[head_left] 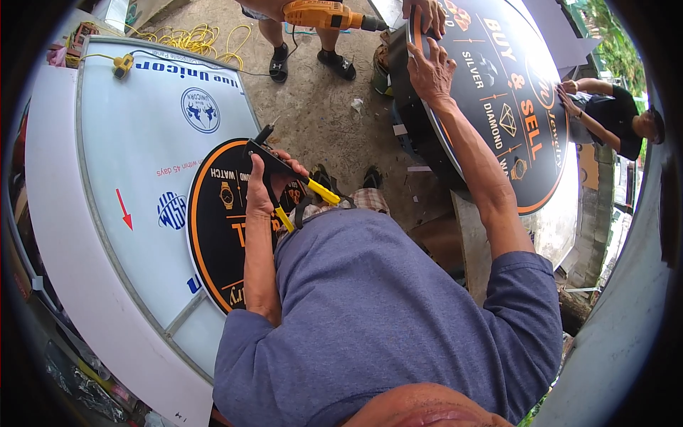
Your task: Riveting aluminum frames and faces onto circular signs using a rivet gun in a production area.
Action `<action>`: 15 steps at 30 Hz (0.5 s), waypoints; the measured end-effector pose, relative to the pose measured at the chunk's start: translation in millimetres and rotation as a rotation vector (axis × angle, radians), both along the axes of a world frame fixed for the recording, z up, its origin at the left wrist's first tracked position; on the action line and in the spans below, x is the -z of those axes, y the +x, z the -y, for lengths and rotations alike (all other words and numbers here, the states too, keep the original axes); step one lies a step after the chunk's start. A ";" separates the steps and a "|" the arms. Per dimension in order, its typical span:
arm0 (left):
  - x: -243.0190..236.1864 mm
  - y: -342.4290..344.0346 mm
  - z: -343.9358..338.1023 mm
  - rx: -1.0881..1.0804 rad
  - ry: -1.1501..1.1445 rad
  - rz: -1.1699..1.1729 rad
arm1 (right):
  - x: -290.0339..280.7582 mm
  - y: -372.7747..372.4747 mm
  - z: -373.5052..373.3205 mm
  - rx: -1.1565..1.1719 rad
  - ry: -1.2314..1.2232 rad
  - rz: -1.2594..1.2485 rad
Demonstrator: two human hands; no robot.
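Observation:
My left hand (267,186) is closed around a hand riveter (265,158) with a black body and yellow handle ends. Its nose points up, away from my body. At the upper right, my right hand (432,77) presses on the rim of a large round black sign (491,78) with an orange border. The fingers there are bent and spread apart. Just beyond it, a co-worker's hand (425,16) rests on the same rim. That person's other hand holds an orange power drill (321,14), its tip close to the sign's side.
A second round black sign (213,235) lies on a pale framed panel (135,135) at my left. Yellow cord (188,39) lies coiled beyond the panel, near a yellow socket (122,65). At the right another person (619,121) touches the large sign's far edge.

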State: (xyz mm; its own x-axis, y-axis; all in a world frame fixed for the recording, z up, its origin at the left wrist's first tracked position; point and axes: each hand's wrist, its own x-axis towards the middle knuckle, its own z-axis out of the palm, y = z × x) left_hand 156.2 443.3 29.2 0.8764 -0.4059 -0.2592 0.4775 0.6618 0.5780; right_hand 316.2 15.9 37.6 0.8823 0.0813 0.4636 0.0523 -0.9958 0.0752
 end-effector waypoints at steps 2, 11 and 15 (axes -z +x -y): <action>0.1 0.3 -0.6 0.010 -0.006 0.010 | 0.1 0.1 -0.5 0.001 0.000 0.001; -1.9 -0.3 -1.1 0.002 0.013 0.021 | -1.0 0.8 -1.5 -0.005 -0.025 0.012; -0.5 -0.8 -0.8 -0.002 0.008 0.016 | -1.9 0.1 -2.5 -0.007 -0.023 0.022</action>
State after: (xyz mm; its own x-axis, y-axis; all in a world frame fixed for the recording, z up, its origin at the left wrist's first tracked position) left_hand 155.4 444.2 29.7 0.8813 -0.4024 -0.2478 0.4666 0.6582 0.5908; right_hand 316.4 18.4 39.5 0.8713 0.0982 0.4808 0.0574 -0.9934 0.0989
